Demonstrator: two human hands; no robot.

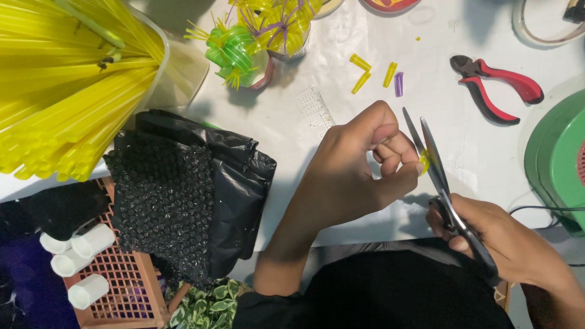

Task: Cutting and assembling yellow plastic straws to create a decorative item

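The right hand [506,244] is clenched around the handles of a pair of scissors [439,176], whose blades point toward the far side and stand slightly parted. Between them sits a small yellow straw piece [423,160], pinched at the fingertips of the left hand [359,164], which curls tightly around it just left of the blades. To cut it well, the person would likely need to hold the piece steady close to the blades, fingertips clear of the edges (the piece is tiny, so there is little margin), and close the blades squarely across it.

On the white table [475,146] beyond the hands lie several cut straw bits [373,74], yellow with one purple. Farther right rest red-handled pliers [496,85], and a green round object [557,158] sits at the right edge. At the far side stand straw-made ornaments [256,33] in green and yellow. At the far left is a large bundle of yellow straws [61,85]; nearer, black plastic wrap [189,183] drapes over an orange basket [122,280] with white tubes [76,262] beside it.
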